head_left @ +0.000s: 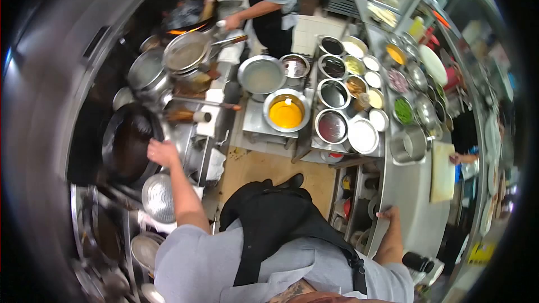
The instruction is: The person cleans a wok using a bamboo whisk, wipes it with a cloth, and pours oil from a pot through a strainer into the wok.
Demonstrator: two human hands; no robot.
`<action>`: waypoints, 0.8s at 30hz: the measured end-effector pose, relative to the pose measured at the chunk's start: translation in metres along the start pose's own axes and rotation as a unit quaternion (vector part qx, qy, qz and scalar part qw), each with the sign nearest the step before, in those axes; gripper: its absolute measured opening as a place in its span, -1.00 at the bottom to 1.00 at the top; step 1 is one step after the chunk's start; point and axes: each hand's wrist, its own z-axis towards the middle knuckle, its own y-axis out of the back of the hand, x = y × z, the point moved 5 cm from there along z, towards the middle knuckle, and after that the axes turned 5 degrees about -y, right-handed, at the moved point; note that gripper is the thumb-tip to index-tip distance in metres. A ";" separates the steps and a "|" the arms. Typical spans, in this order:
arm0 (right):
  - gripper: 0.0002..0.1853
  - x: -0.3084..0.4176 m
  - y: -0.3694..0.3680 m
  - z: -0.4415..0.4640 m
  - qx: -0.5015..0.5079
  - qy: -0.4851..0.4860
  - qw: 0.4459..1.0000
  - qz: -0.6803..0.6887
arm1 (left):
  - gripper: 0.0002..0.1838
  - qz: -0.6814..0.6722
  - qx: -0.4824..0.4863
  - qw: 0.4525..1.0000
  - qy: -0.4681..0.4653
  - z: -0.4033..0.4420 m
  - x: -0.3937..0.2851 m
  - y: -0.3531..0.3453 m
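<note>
Beside the left hand sits the dark wok.

Commercial kitchen: large dark round wok, round metal pots of sauces, long stainless-steel surface, aproned co-worker.

light grey short-sleeved shirt under a black apron with 2 black straps
</note>
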 end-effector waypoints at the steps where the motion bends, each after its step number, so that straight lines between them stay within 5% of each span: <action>1: 0.25 -0.008 -0.008 0.017 -0.030 0.038 0.998 -0.035 | -0.44 0.020 0.027 0.999 -0.001 0.000 -0.005 -0.004; 3: 0.06 -0.021 -0.035 0.053 -0.037 0.051 0.988 -0.142 | -0.50 0.051 -0.012 0.998 -0.046 -0.003 -0.004 -0.012; 4: -0.09 -0.014 -0.033 0.045 0.037 0.014 0.985 -0.166 | -0.54 0.050 -0.032 0.996 -0.068 -0.003 0.000 -0.020; 5: -0.14 -0.020 -0.042 0.056 0.013 0.029 0.988 -0.153 | -0.55 0.065 0.046 0.996 -0.040 -0.001 -0.011 0.006; 6: -0.13 -0.022 -0.044 0.057 -0.004 0.023 0.989 -0.144 | -0.55 0.062 -0.045 0.996 -0.055 -0.004 -0.003 -0.013; 8: -0.13 0.017 0.012 -0.027 0.018 -0.065 0.993 -0.094 | -0.48 0.086 -0.046 0.993 -0.064 -0.006 -0.001 -0.019; 11: -0.04 0.003 -0.001 -0.014 0.042 -0.102 0.993 -0.037 | -0.47 0.075 -0.063 0.994 -0.057 -0.008 -0.001 -0.025; 16: -0.04 0.008 0.003 -0.021 -0.044 -0.064 0.996 -0.045 | -0.48 0.069 -0.074 0.994 -0.052 -0.010 -0.001 -0.025; 24: 0.03 0.006 0.002 -0.018 0.008 -0.104 0.994 -0.011 | -0.50 0.092 -0.099 0.990 -0.050 -0.012 0.001 -0.034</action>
